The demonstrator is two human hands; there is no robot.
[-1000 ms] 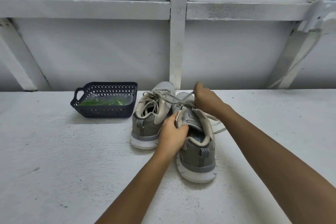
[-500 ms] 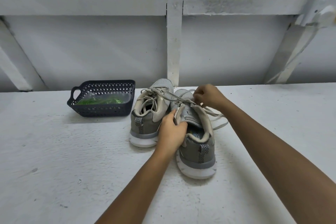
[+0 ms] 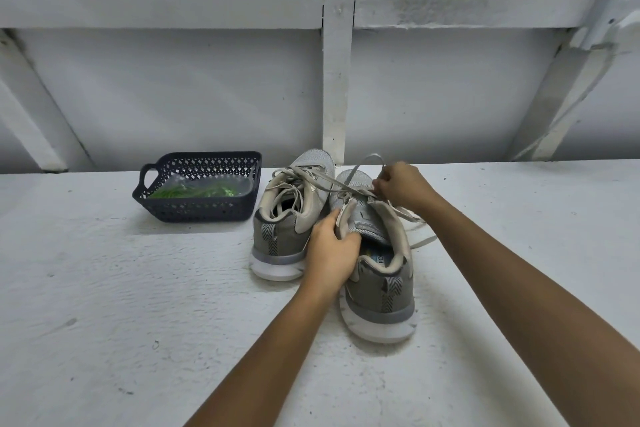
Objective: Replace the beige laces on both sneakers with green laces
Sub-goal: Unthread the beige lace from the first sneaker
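Beige laces point(image 3: 372, 157) hang loose over the nearer sneaker point(image 3: 381, 291) and the other sneaker point(image 3: 282, 236), both grey, standing side by side with heels toward the person on the white table point(image 3: 104, 288). The right hand point(image 3: 403, 185) has its fingertips pinched on one lace, holding it up in a loop just above the nearer sneaker's eyelets. The left hand point(image 3: 332, 251) grips that same sneaker at the side of its collar, thumb outside and fingers curled into the opening beside the tongue. The other sneaker sits immediately left of the left hand, its lace trailing across toward the right hand. Farther left of both hands, a dark perforated basket point(image 3: 207, 157) holds the green laces point(image 3: 194, 191), seemingly wrapped in clear plastic. Slack beige lace lies on the table beneath the right wrist.
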